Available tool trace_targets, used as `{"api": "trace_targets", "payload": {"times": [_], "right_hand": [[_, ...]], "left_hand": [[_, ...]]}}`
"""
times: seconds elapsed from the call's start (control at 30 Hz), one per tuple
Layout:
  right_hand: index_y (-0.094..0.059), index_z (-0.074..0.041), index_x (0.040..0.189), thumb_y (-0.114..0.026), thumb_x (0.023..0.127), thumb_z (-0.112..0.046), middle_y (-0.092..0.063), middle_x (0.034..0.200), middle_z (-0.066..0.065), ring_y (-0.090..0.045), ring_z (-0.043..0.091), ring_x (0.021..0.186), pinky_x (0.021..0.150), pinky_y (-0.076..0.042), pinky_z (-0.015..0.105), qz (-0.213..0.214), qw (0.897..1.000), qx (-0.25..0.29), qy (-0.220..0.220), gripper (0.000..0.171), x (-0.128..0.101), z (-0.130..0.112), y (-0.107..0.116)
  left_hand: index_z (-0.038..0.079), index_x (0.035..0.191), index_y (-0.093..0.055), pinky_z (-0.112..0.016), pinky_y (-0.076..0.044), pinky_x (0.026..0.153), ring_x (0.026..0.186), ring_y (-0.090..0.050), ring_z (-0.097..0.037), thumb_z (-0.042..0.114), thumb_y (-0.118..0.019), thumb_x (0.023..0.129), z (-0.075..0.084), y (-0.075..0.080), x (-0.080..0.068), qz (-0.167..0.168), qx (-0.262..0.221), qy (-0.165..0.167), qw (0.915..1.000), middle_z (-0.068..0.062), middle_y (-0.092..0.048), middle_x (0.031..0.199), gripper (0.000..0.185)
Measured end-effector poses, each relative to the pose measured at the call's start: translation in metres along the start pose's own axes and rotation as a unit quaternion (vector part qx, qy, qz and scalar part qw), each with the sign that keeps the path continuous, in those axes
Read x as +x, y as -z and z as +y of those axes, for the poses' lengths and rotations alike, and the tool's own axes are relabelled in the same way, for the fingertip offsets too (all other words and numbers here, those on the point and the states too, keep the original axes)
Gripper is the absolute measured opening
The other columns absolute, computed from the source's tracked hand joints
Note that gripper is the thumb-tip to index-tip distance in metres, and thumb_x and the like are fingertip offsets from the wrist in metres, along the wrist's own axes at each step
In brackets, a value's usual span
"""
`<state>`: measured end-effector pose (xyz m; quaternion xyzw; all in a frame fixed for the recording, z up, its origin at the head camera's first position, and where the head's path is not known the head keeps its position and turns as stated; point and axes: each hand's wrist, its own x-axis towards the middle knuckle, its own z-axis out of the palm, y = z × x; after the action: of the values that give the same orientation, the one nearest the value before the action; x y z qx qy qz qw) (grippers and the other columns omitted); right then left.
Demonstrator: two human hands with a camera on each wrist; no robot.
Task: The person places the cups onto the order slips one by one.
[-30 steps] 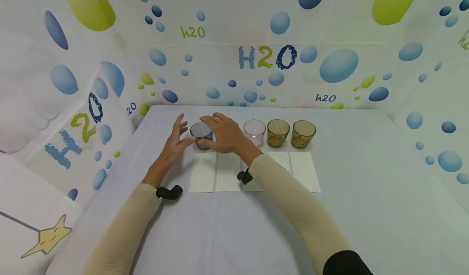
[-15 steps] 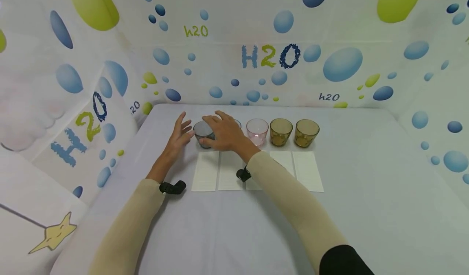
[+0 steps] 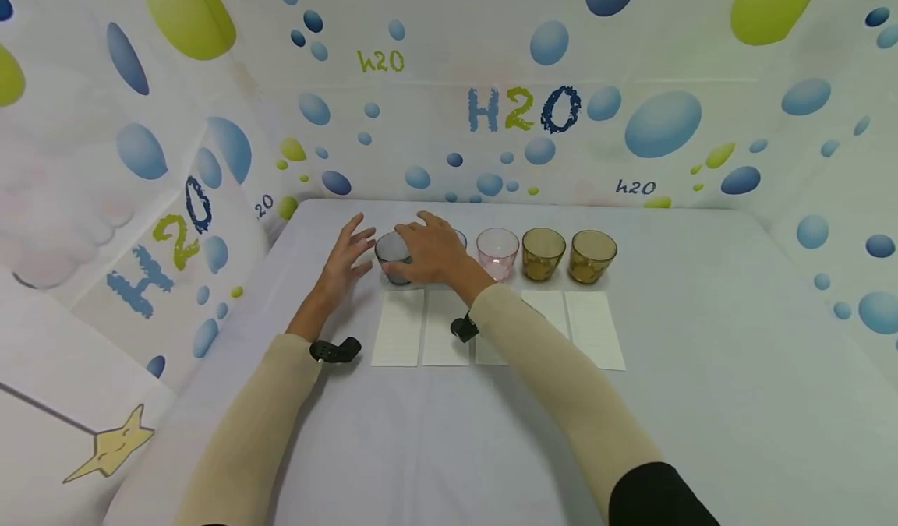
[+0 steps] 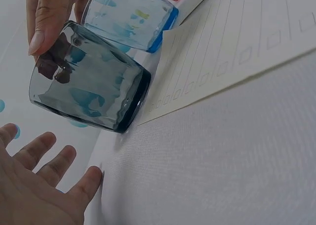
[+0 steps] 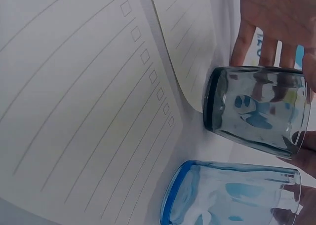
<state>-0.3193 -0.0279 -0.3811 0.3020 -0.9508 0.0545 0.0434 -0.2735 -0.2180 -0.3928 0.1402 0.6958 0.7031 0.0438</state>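
Note:
A smoky grey glass tumbler (image 3: 393, 250) stands upright at the left end of a row of tumblers. My right hand (image 3: 435, 252) reaches over it from the right and grips it by the rim, thumb on the near side; in the left wrist view fingertips show through the grey glass (image 4: 94, 82). Just left of it is my left hand (image 3: 341, 263), fingers spread and apart from the glass, holding nothing. Beside the grey one stands a clear blue tumbler (image 5: 237, 198), mostly hidden by my right hand in the head view.
Further right in the row stand a pink tumbler (image 3: 497, 255) and two amber tumblers (image 3: 543, 255). In front of the row lie several lined paper cards (image 3: 397, 330), side by side on the white tablecloth (image 3: 421, 440). A printed backdrop (image 3: 393, 128) rises behind.
My right hand has closed in on the grey tumbler's rim, while my left hand has drawn slightly away from it. The whole view shifts a little rightward.

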Motion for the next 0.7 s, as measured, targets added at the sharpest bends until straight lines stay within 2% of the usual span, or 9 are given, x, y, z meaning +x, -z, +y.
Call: {"api": "trace_targets", "payload": {"times": [0.27,0.5,0.7], "right_hand": [[-0.037,-0.02,0.145,-0.04,0.081,-0.076,-0.044,0.144,0.0,-0.024,0.029,0.139,0.113,-0.023,0.047,-0.026,0.999,0.019,-0.017,0.086,0.0055,0.0026,0.0011],[-0.041,-0.017,0.142,-0.043,0.079,-0.076,-0.046,0.142,0.002,-0.027,0.028,0.138,0.111,-0.027,0.047,-0.022,0.999,0.027,-0.013,0.086,0.0077,0.0023,0.0026],[-0.045,-0.014,0.139,-0.045,0.077,-0.077,-0.047,0.141,0.004,-0.027,0.027,0.137,0.111,-0.028,0.045,-0.03,0.999,0.037,-0.016,0.088,0.0086,-0.0003,0.0025]], "left_hand": [[0.007,0.151,-0.004,-0.062,-0.006,0.111,0.14,-0.007,-0.041,0.019,-0.029,0.099,-0.0031,0.0006,0.0041,-0.012,-0.04,-0.007,0.9991,-0.026,-0.01,0.152,0.059],[0.005,0.151,-0.008,-0.064,-0.005,0.11,0.14,-0.007,-0.042,0.024,-0.03,0.1,-0.0037,0.0021,0.0092,-0.021,-0.035,-0.016,0.999,-0.025,-0.011,0.153,0.059],[0.006,0.151,-0.007,-0.064,-0.005,0.11,0.14,-0.005,-0.044,0.023,-0.027,0.099,-0.0035,0.0044,0.008,-0.021,-0.027,-0.01,0.9993,-0.026,-0.011,0.153,0.058]]}}
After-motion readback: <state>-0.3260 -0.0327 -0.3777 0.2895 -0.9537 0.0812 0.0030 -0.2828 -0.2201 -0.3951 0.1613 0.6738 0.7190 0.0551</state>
